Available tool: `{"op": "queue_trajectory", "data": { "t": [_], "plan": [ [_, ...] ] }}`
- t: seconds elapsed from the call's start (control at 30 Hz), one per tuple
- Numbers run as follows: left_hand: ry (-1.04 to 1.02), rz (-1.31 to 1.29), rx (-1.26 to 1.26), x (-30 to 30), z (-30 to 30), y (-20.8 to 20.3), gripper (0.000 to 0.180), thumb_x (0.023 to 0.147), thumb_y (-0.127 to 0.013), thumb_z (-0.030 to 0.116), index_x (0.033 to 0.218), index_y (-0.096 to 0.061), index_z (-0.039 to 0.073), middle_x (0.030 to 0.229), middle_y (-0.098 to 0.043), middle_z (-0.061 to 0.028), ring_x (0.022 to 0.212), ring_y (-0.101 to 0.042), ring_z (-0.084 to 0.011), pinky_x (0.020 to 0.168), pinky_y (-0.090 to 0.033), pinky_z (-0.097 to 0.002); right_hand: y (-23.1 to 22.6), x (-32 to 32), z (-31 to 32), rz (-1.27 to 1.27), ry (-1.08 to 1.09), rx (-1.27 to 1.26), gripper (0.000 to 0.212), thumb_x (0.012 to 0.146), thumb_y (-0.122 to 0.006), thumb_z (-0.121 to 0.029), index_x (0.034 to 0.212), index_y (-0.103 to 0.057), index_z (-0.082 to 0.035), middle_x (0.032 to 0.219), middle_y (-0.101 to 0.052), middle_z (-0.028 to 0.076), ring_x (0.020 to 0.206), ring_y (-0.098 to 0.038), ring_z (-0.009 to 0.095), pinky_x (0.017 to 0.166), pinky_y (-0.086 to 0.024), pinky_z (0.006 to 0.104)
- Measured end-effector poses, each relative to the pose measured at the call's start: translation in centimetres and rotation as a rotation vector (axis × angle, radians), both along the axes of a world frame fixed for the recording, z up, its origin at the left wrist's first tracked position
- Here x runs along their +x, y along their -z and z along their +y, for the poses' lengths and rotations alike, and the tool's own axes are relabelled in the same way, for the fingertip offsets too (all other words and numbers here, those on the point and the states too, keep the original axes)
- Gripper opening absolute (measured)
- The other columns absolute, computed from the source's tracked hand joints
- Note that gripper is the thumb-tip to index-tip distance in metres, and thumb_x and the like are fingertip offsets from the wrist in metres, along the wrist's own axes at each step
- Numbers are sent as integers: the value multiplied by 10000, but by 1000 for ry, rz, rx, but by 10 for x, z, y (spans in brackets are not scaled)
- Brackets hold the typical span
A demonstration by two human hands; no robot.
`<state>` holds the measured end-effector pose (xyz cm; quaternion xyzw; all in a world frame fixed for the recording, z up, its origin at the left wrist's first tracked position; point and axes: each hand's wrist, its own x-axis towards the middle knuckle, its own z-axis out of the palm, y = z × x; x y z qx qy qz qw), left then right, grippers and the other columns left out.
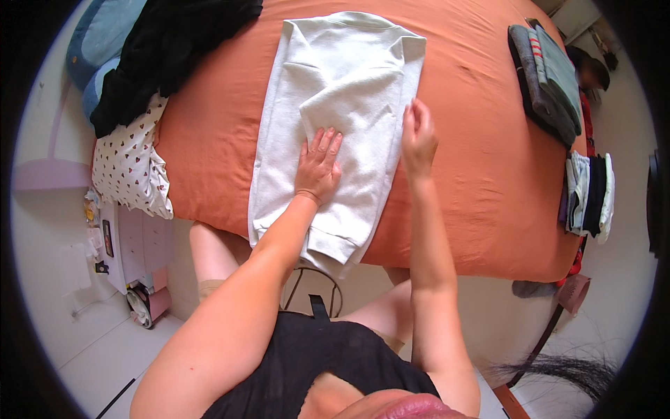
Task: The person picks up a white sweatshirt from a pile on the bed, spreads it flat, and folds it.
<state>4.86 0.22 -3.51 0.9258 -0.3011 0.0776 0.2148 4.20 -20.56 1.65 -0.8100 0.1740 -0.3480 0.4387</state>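
Note:
A pale grey sweatshirt (349, 77) lies lengthwise on the orange bed sheet (474, 181), its neck end far from me. Its sides are folded in, and a sleeve runs down over the body with the cuff near the bed's front edge. My left hand (319, 166) rests flat on the middle of the fabric, fingers stretched out. Beside the garment's right edge is my right hand (420, 136), fingers half bent and thumb a little apart. Nothing shows in it; whether it touches the edge is hard to tell.
Folded clothes (548, 80) are stacked at the far right, with a second folded pile (587, 195) nearer. At the far left lie a black garment (174, 52), a blue cushion (105, 35) and a heart-patterned white cloth (132, 160). A wheeled cart (139, 244) stands left of the bed.

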Motion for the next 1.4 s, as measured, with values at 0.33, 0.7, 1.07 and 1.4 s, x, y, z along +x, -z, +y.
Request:
{"op": "queue_trajectory", "data": {
  "t": [0.33, 0.7, 1.07, 1.4],
  "plan": [
    [32, 9, -47, 2, 2, -3, 570, 770, -481, 163, 1334, -403, 146, 1404, -343, -5, 1311, -295, -218, 1070, -234, -473, 20, 122, -34, 335, 269, -72, 235, 859, -515, -249, 953, -559, -38, 901, -643, 141, 830, -616, 327, 720, -476, 417],
    [44, 40, -87, 2, -2, -4, 558, 765, -483, 159, 1320, -420, 132, 1389, -364, -4, 1308, -302, -212, 1078, -227, -454, 39, 128, -58, 233, 224, -772, 390, 831, -522, -185, 1211, -489, -106, 1271, -486, 75, 1172, -450, 231, 972, -341, 423],
    [72, 32, -129, 4, -3, -2, 586, 730, -460, 121, 1315, -433, 129, 1381, -387, -16, 1302, -319, -253, 1053, -245, -476, 51, 162, -77, 662, -39, -746, 643, 891, -296, -497, 1394, -304, -96, 1472, -239, 57, 1364, -194, 192, 1122, -97, 404],
    [70, 97, -132, 2, -1, -8, 600, 711, -482, 110, 1310, -439, 120, 1375, -387, -18, 1296, -323, -266, 1049, -239, -499, 59, 205, -106, 746, 12, -682, 663, 898, -225, -537, 1423, -231, -132, 1487, -198, 22, 1371, -177, 177, 1122, -107, 380]
  ]
}}
